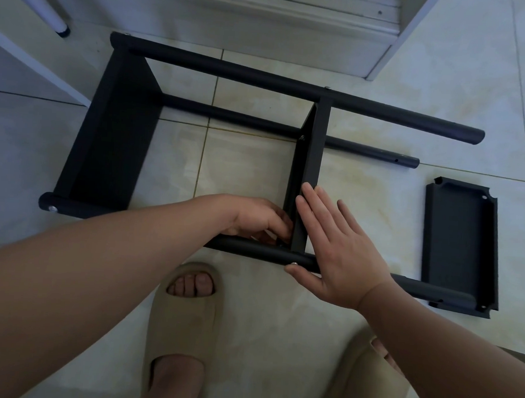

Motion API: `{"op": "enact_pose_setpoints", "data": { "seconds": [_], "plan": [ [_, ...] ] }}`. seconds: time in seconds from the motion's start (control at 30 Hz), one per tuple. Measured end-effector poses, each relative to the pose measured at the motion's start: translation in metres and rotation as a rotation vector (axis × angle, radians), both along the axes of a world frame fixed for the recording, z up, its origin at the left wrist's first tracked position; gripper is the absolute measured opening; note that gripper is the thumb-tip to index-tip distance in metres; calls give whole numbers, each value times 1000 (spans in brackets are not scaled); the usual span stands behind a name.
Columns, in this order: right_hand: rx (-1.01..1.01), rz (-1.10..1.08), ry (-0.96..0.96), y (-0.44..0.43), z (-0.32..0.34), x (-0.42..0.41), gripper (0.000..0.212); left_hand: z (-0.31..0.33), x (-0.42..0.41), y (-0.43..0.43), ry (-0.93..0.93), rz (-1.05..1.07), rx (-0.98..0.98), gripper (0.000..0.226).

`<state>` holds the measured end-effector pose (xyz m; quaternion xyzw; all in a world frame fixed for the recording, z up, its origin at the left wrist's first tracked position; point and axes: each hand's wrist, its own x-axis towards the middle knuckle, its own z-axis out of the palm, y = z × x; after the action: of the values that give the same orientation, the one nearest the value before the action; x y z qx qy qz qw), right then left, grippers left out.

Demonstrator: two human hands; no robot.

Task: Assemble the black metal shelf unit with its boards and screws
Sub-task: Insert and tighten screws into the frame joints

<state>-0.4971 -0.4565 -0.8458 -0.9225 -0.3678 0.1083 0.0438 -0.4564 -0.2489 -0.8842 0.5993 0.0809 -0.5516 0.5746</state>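
Shelf unit (229, 115) lies on its side on the tiled floor (376, 204), filling the middle of the frame. Its long axis runs from the left edge toward the right, sloping a little downward. The closed end, with the end board (112, 136), points left; the open tube ends point right.

Open floor shows at the upper right, beyond the free tube ends, and inside the frame between the two fitted boards. Along the top a white cabinet (294, 27) stands close to the far tube, and a white leg (49, 8) comes down at the upper left, near the unit's far left corner. At the bottom my two slippers (185, 316) take up the floor just below the near tube (252, 248).

At the right a loose board (459, 248) lies flat, hollow side up. The near tube's free end crosses its lower part.

My right hand (337, 248) is flat, fingers straight and together, pressed on the right face of the middle board (314, 146). Its thumb lies along the near tube, just below a screw head (294, 263).

My left hand (260, 220) reaches into the corner where the middle board meets the near tube. Its fingers are curled, their tips hidden in shadow against the board, so I cannot tell whether they pinch anything
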Motion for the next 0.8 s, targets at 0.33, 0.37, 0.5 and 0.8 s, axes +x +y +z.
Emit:
{"op": "enact_pose_setpoints", "data": {
  "seconds": [0.33, 0.37, 0.5, 0.8],
  "plan": [
    [7, -3, -4, 0, 1, 0, 93, 0, -1, -1, -52, -80, 59, 16],
    [6, -3, -4, 0, 1, 0, 93, 1, 0, -1, -53, -78, 56, 15],
    [1, -4, 0, 1, 1, 0, 93, 1, 0, -1, -48, -82, 43, 14],
    [-8, 0, 3, 0, 0, 1, 93, 0, 1, 1, -23, -48, -5, 19]
  ]
}}
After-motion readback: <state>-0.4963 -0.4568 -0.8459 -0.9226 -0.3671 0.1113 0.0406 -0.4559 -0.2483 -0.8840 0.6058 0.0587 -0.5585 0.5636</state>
